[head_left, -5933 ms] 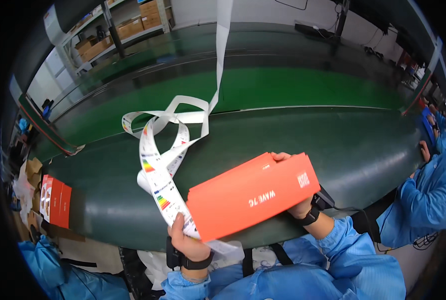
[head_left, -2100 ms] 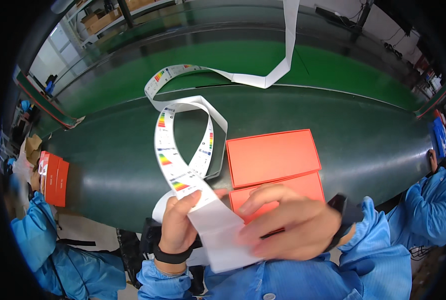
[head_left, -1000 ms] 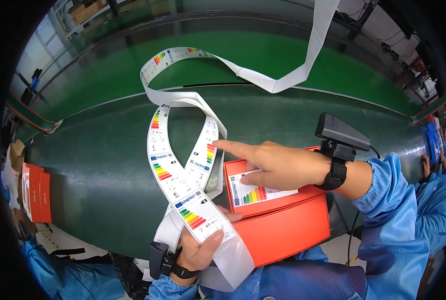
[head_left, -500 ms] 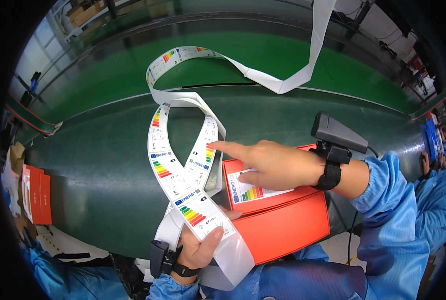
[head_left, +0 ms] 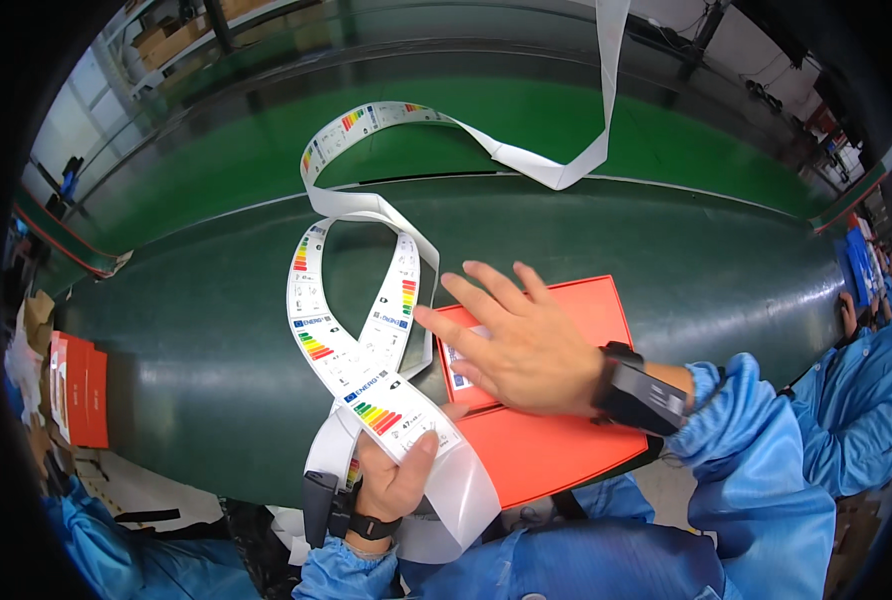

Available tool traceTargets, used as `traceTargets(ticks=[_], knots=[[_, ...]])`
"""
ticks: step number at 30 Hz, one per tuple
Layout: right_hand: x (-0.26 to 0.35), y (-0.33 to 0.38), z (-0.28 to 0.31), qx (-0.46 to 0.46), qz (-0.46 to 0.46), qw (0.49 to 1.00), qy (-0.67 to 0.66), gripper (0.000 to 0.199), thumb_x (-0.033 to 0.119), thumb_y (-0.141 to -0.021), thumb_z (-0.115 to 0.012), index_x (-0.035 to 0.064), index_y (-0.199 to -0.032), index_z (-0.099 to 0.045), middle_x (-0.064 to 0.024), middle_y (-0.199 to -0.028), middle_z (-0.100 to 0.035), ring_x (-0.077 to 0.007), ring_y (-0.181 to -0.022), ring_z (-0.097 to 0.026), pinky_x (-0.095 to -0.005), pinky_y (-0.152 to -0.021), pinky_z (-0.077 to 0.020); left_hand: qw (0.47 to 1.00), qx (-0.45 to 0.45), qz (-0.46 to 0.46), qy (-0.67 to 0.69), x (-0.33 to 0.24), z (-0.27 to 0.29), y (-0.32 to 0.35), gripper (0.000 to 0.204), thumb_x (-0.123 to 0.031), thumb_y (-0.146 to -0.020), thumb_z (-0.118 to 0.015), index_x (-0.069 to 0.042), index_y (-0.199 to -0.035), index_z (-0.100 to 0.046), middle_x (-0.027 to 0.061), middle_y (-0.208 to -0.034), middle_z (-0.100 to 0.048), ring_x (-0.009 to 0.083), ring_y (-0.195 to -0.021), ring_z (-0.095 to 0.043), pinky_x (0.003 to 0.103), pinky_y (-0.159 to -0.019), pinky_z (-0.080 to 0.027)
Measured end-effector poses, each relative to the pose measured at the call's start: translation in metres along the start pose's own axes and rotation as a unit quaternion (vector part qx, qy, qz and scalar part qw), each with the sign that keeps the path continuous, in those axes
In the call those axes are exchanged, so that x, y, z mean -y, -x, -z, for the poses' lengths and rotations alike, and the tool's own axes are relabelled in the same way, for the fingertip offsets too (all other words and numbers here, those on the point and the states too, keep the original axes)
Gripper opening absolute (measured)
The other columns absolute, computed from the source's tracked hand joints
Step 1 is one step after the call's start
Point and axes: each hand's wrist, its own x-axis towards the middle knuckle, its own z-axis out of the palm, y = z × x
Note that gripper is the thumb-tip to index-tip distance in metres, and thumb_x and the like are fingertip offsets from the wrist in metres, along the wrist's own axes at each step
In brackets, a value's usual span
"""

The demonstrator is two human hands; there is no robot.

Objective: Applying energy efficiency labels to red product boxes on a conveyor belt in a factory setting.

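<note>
My left hand (head_left: pixel 394 482) grips a long strip of printed labels (head_left: pixel 318 345), its thumb pressed on top near the strip's end. From there the clear backing (head_left: pixel 463 510) curls down, bare of labels. The strip crosses over itself and loops away over the work surface. An orange-red box (head_left: pixel 566 450) lies at the near right, with a label (head_left: pixel 458 372) on its upper panel, mostly covered. Over that label my right hand (head_left: pixel 521 345) rests with its fingers spread. It holds nothing. Each wrist has a black strapped device.
A dark green work surface (head_left: pixel 196 370) spreads below a bright green belt (head_left: pixel 686 150) at the back. The strip rises across that belt at upper right. More orange boxes (head_left: pixel 81 390) stand at the left edge. At far right a co-worker in blue sleeves (head_left: pixel 861 420) works.
My right hand has spread its fingers and rolled palm-down over the label; before, its index finger pointed left. The box and the label strip appear slightly shifted in view. The left hand keeps its grip.
</note>
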Motion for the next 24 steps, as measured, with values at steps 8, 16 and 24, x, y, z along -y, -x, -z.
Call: traceTargets(ticks=[8, 16, 24], knots=[[-0.047, 0.018, 0.009, -0.048, -0.108, 0.988, 0.103, 0.045, 0.026, -0.082, -0.055, 0.0111, -0.123, -0.047, -0.0178, -0.126, -0.042, -0.0357, -0.115, -0.04, -0.0493, -0.092, -0.0338, 1.0, 0.016, 0.009, -0.019, -0.003, 0.008, 0.009, 0.029, -0.011, -0.086, -0.048, 0.008, -0.106, -0.057, 0.0158, -0.109, -0.061, 0.017, -0.094, -0.057, 0.029, -0.081, -0.044], [0.059, -0.004, 0.023, -0.033, -0.005, 0.879, -0.476, 0.043, 0.02, -0.079, -0.064, 0.0053, -0.118, -0.052, -0.015, -0.111, -0.049, -0.0289, -0.105, -0.048, -0.0365, -0.086, -0.0427, 0.971, 0.05, -0.067, -0.223, -0.026, 0.019, 0.045, 0.029, -0.01, -0.086, -0.053, 0.001, -0.113, -0.053, 0.0144, -0.108, -0.058, 0.0235, -0.099, -0.056, 0.034, -0.085, -0.042], [0.085, -0.004, 0.025, 0.049, 0.033, 0.743, -0.667, 0.018, 0.006, -0.074, -0.067, 0.004, -0.092, -0.061, -0.0047, -0.094, -0.055, -0.015, -0.076, -0.054, -0.0265, -0.065, -0.0464, 0.974, 0.205, 0.08, -0.057, -0.044, 0.042, 0.077, 0.066, -0.003, -0.076, -0.058, -0.004, -0.135, -0.028, 0.0111, -0.132, -0.039, 0.0223, -0.12, -0.041, 0.036, -0.1, -0.03]])
